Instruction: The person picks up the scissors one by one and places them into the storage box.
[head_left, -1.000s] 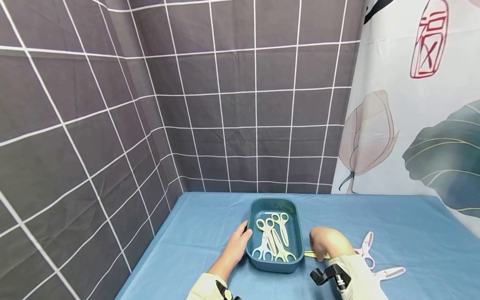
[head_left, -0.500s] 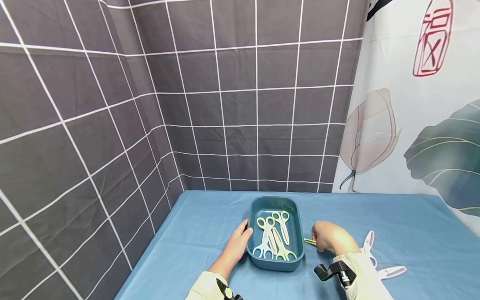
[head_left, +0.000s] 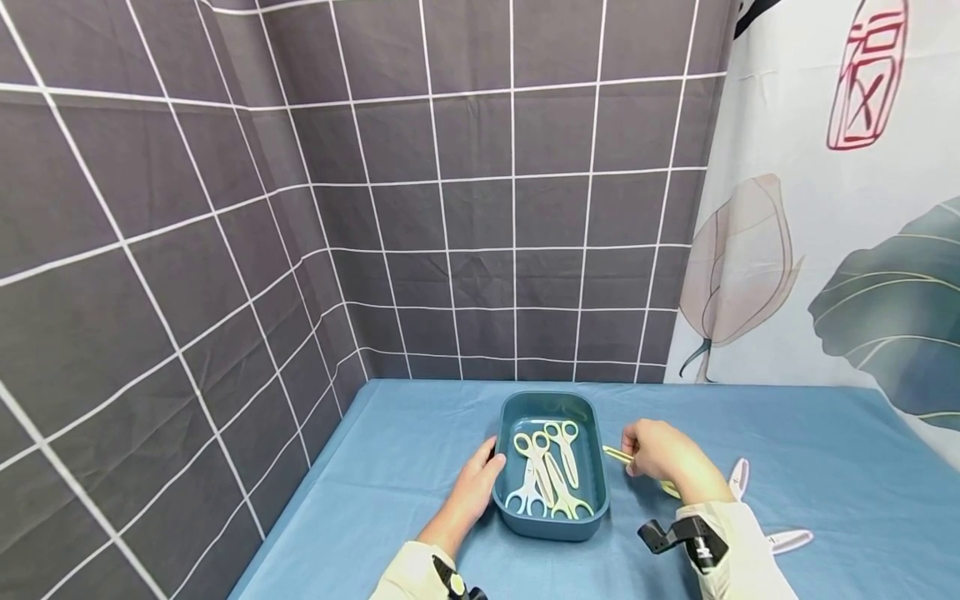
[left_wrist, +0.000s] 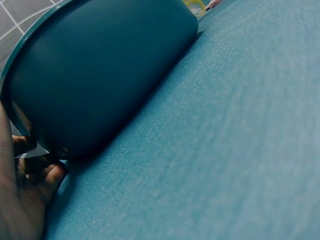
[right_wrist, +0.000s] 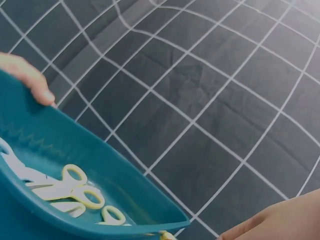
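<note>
A teal plastic bin (head_left: 551, 530) stands on the blue cloth with several pairs of scissors (head_left: 534, 471) inside, some yellow-handled, one with pale blue handles. My left hand (head_left: 472, 492) grips the bin's left wall, its thumb at the rim; the left wrist view shows its fingers (left_wrist: 35, 170) against the outside near the base. Just right of the bin, my right hand (head_left: 663, 454) pinches yellow scissors (head_left: 617, 454) above the cloth. One end points at the bin's right wall; a yellow loop shows behind the hand, and the middle is hidden by the fingers.
Pale pink scissors (head_left: 790, 541) lie on the cloth to the right, partly hidden by my right sleeve. Blue cloth (head_left: 405, 433) covers the table. A dark gridded curtain (head_left: 480, 208) hangs behind and at left, a white printed one (head_left: 750, 333) at back right.
My right hand has risen and moved slightly away from me, lifting the yellow scissors off the cloth toward the bin's rim height. The left hand and bin stay where they were.
</note>
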